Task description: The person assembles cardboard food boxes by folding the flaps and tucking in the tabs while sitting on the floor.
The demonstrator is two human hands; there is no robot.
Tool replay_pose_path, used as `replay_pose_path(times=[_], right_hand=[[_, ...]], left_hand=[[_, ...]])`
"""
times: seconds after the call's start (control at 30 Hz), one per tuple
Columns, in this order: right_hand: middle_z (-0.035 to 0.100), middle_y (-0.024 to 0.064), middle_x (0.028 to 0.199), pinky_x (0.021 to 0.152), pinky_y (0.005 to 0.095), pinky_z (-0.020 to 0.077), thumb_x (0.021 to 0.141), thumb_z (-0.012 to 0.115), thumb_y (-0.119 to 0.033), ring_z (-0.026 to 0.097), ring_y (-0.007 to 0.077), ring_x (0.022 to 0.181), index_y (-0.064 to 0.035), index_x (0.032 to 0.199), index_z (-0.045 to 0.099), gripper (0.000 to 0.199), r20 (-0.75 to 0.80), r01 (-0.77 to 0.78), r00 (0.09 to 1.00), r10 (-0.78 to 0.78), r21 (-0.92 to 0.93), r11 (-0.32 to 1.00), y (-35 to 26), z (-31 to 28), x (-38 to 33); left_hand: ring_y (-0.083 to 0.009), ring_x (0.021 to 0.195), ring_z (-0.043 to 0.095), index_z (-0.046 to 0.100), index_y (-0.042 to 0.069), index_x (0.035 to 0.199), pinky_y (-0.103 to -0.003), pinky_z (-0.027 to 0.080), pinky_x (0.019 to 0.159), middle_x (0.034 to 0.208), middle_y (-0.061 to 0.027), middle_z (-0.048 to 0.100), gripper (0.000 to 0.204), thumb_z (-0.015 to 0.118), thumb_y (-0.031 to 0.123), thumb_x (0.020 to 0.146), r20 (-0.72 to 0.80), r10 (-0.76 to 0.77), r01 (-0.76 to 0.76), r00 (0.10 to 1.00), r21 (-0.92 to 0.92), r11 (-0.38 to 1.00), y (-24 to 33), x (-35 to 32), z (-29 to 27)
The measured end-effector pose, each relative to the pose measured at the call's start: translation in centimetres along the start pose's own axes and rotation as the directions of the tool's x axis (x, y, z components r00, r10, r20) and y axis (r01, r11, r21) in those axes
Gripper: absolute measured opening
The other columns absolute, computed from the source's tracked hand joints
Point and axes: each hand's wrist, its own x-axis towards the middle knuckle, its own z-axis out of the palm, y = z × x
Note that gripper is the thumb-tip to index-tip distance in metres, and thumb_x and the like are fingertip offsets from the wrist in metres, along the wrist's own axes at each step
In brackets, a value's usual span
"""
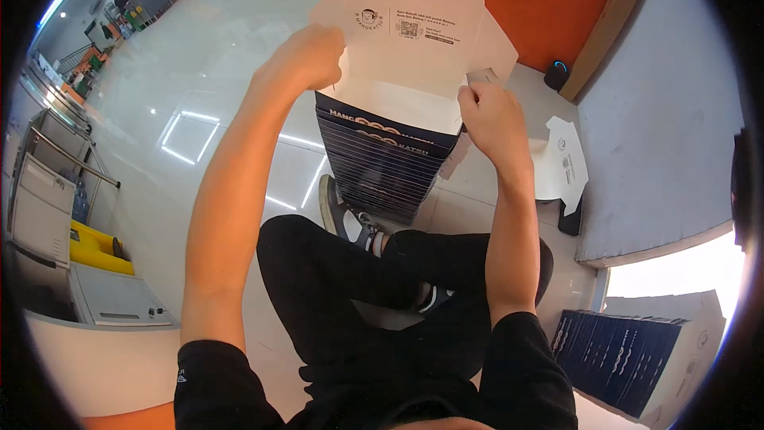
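Observation:
An opened paperboard food box (pixel 398 60), white inside and dark blue outside, sits on top of a tall stack of nested dark blue boxes (pixel 378 171) on the floor in front of me. Its lid stands up at the far side, with black print on the white inner face. My left hand (pixel 312 57) is closed on the left wall and corner of the top box. At the right corner, my right hand (pixel 495 115) is closed on the opposite wall, fingers curled. Both hands' fingertips are partly hidden by the hands themselves.
Another white box (pixel 559 161) lies open to the right by the wall. A row of nested blue boxes (pixel 617 354) rests at lower right. A small black speaker (pixel 557 74) stands near the orange panel (pixel 521 4). Grey cabinets (pixel 44 207) line the left. My crossed legs flank the stack.

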Motion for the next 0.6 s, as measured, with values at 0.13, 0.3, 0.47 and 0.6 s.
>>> replay_pose_path(times=[0.13, 0.3, 0.47, 0.6], right_hand=[[0.068, 0.0204, 0.067, 0.069, 0.0463, 0.0517, 0.098, 0.062, -0.040, 0.069, 0.0359, 0.066, 0.0009, 0.075, 0.071, 0.047, 0.055, -0.136, 0.991, 0.126, 0.280, 0.950, 1.3, -0.4, -0.3], [0.072, 0.0203, 0.072, 0.072, 0.0457, 0.0537, 0.093, 0.070, -0.051, 0.073, 0.0332, 0.073, 0.0000, 0.081, 0.074, 0.052, -0.149, -0.237, 0.959, 0.240, 0.042, 0.971, 15.7, -4.6, 2.9], [0.071, 0.0217, 0.123, 0.099, 0.0513, 0.0533, 0.088, 0.075, -0.055, 0.066, 0.0379, 0.120, -0.0007, 0.118, 0.070, 0.062, 0.286, -0.210, 0.820, 0.496, -0.657, 0.725, 32.5, -0.6, -3.1], [0.063, 0.0145, 0.140, 0.100, 0.0626, 0.0500, 0.091, 0.075, -0.049, 0.058, 0.0350, 0.131, -0.0023, 0.126, 0.065, 0.059, 0.310, -0.163, 0.834, 0.457, -0.653, 0.740, 34.9, 2.9, -12.2]], left_hand=[[-0.0316, 0.103, 0.070, 0.066, -0.002, 0.127, -0.042, 0.055, 0.088, 0.117, -0.0178, 0.073, 0.039, 0.065, 0.022, 0.097, -0.206, -0.015, -0.123, 0.979, -0.641, 0.757, -2.4, -1.2, 5.2], [-0.0243, 0.129, 0.060, 0.054, 0.003, 0.147, -0.043, 0.049, 0.105, 0.143, -0.0101, 0.063, 0.052, 0.053, 0.037, 0.108, 0.254, -0.055, 0.241, 0.966, -0.955, -0.173, -1.9, -2.9, 7.3], [-0.0256, 0.130, 0.060, 0.054, 0.004, 0.147, -0.044, 0.049, 0.106, 0.143, -0.0109, 0.062, 0.054, 0.048, 0.042, 0.109, 0.253, -0.050, 0.231, 0.966, -0.936, -0.265, -0.7, -3.0, 8.4], [-0.0266, 0.131, 0.059, 0.053, 0.003, 0.148, -0.045, 0.049, 0.106, 0.145, -0.0120, 0.061, 0.056, 0.047, 0.044, 0.110, 0.274, -0.056, 0.252, 0.960, -0.935, -0.250, -1.2, -3.5, 8.4]])
